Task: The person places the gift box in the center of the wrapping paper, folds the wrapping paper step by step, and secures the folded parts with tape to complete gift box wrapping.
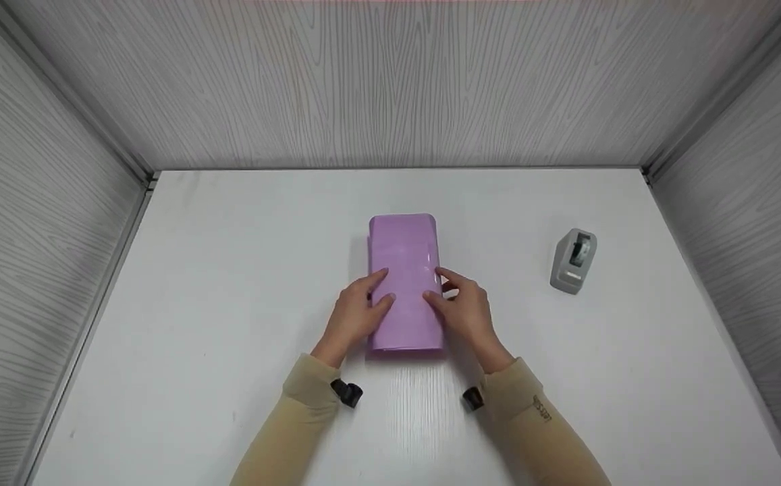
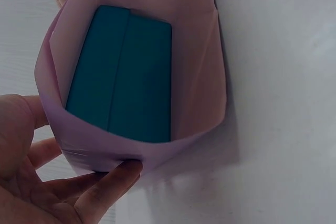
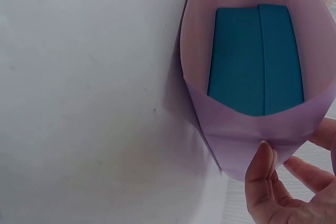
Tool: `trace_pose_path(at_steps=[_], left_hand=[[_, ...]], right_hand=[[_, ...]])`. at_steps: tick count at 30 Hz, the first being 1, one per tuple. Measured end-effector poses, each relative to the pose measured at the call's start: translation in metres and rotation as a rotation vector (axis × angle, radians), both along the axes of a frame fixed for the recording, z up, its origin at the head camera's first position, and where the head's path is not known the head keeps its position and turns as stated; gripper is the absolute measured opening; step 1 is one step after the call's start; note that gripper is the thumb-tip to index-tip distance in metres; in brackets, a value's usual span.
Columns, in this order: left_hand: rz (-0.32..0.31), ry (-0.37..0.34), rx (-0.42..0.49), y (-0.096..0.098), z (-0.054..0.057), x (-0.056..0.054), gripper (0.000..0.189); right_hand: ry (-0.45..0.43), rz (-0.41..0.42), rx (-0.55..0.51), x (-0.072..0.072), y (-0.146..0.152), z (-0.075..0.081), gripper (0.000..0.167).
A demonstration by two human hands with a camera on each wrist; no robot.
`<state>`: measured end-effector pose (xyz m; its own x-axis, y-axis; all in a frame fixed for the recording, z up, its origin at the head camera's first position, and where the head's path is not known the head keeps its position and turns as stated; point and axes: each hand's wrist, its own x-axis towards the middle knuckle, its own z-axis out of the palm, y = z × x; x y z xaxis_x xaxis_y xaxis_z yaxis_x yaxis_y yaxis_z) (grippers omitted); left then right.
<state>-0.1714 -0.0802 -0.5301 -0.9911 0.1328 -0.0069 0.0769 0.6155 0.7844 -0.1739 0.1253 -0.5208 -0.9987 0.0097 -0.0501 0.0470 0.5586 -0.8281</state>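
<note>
Mid-frame: left hand point(image 1: 356, 312), right hand point(image 1: 467, 312), fingers gripping purple wrapper point(image 1: 405, 283) around teal box point(image 2: 136, 77). Likely wrapping stage; open end point(image 2: 157, 151) probably wants folding next.

Tan sleeves point(image 1: 289, 425) down to wrists, dark lettering point(image 1: 542, 409) on right; small black device point(image 1: 347, 392) at each wrist.

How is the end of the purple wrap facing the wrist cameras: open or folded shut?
Open: both wrist views look into the gaping end of the purple wrap, with a teal box plainly visible inside.
</note>
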Motion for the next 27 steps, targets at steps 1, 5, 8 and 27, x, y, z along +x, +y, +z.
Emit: trace_pose_path(at_steps=[1, 5, 8, 27], left_hand=[[-0.003, 0.005, -0.001, 0.0, 0.0, 0.0, 0.052], [-0.002, 0.004, -0.004, 0.001, 0.0, 0.0, 0.051], [0.004, -0.001, -0.009, 0.001, 0.0, -0.001, 0.051], [0.035, -0.02, 0.02, 0.003, 0.001, -0.001, 0.052]], right_hand=[[-0.001, 0.0, 0.002, 0.0, 0.0, 0.0, 0.051], [-0.016, -0.003, 0.001, 0.0, 0.0, -0.001, 0.052], [-0.022, -0.005, -0.004, 0.001, 0.0, -0.001, 0.051], [-0.065, 0.03, -0.242, 0.005, 0.033, -0.007, 0.046]])
